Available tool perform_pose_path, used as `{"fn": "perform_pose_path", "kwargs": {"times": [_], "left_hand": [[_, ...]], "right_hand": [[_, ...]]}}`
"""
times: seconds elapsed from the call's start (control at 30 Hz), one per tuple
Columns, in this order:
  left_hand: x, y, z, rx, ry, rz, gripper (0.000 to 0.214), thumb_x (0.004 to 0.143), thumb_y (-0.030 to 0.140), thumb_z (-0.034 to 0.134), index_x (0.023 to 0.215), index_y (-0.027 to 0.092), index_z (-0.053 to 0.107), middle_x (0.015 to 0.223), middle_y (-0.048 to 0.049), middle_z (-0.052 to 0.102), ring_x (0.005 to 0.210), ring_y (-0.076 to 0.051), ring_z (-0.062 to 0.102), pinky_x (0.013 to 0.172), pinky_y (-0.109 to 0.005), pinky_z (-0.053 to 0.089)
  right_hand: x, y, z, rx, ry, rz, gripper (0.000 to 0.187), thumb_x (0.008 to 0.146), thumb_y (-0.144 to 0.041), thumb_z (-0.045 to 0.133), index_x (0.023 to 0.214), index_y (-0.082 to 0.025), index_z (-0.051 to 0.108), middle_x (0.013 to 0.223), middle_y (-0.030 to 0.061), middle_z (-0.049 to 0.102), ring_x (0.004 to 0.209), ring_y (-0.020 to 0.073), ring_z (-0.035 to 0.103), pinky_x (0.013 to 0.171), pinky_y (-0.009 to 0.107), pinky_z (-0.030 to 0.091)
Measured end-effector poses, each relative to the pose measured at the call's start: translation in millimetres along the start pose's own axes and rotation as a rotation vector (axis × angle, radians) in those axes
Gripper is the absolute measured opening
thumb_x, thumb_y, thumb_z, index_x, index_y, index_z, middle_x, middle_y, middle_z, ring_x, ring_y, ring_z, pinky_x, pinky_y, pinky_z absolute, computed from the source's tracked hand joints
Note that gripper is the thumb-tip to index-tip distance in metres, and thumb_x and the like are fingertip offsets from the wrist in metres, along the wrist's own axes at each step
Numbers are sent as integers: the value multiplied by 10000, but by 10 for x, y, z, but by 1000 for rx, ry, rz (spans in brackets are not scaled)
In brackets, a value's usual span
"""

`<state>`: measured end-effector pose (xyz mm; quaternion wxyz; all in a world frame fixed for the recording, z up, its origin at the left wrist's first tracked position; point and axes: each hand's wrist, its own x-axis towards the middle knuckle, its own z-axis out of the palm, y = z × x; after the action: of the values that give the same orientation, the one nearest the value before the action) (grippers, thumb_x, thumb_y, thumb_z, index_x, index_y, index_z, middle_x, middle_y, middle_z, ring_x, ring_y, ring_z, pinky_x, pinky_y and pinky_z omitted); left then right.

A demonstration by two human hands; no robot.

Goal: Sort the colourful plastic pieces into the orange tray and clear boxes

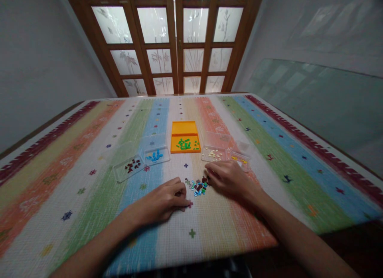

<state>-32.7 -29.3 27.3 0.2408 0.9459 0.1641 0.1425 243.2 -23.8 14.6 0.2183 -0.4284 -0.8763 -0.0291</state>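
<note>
A small heap of mixed coloured pieces [198,187] lies on the striped tablecloth [89,182] between my hands. My left hand [163,202] rests on the cloth just left of the heap, fingers curled under with the tips pressed together; what they hold, if anything, is hidden. My right hand [229,177] lies palm down at the heap's right edge, fingers bent and touching the pieces. Beyond the heap stand an orange box [184,131] with green pieces, a clear box of blue pieces [155,155], a clear box of dark red pieces [131,166], one of white pieces [213,153] and one of yellow pieces [239,159].
The table's near edge [209,258] runs just under my forearms. A wooden glazed door [179,42] stands behind the table's far end. A glass panel [323,106] leans along the right side. Grey walls close both sides.
</note>
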Motion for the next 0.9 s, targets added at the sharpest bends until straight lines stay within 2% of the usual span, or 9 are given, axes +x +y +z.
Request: {"fn": "perform_pose_path", "kwargs": {"times": [0.17, 0.43, 0.73, 0.9], "left_hand": [[30, -11, 19, -6, 9, 10, 238, 971, 89, 522, 1041, 208, 715, 947, -74, 636, 926, -203, 540, 794, -317, 493], [75, 39, 54, 67, -13, 7, 143, 961, 87, 549, 1003, 186, 642, 1008, -79, 637, 980, -227, 532, 849, -342, 475], [85, 94, 22, -8, 3, -46, 134, 938, 77, 552, 973, 200, 592, 1025, -71, 632, 1025, -242, 503, 894, -380, 463], [84, 80, 35, -43, 16, -20, 158, 957, 67, 517, 937, 191, 613, 951, -56, 666, 997, -228, 530, 905, -379, 465]], "right_hand": [[1, -1, -10, 2, 1, -3, 227, 927, -164, 462, 711, -209, 516, 598, -2, 531, 520, 125, 365, 569, 341, 200], [-4, 5, 13, -1, -12, -8, 222, 930, -170, 458, 720, -208, 517, 609, 3, 545, 525, 129, 383, 570, 340, 203], [-7, 37, 36, 8, 1, -14, 211, 918, -168, 460, 721, -208, 524, 608, 4, 554, 527, 130, 393, 568, 338, 209], [-15, 41, 53, 2, 4, -15, 204, 909, -154, 470, 720, -200, 531, 599, -3, 540, 521, 122, 381, 569, 340, 197]]}}
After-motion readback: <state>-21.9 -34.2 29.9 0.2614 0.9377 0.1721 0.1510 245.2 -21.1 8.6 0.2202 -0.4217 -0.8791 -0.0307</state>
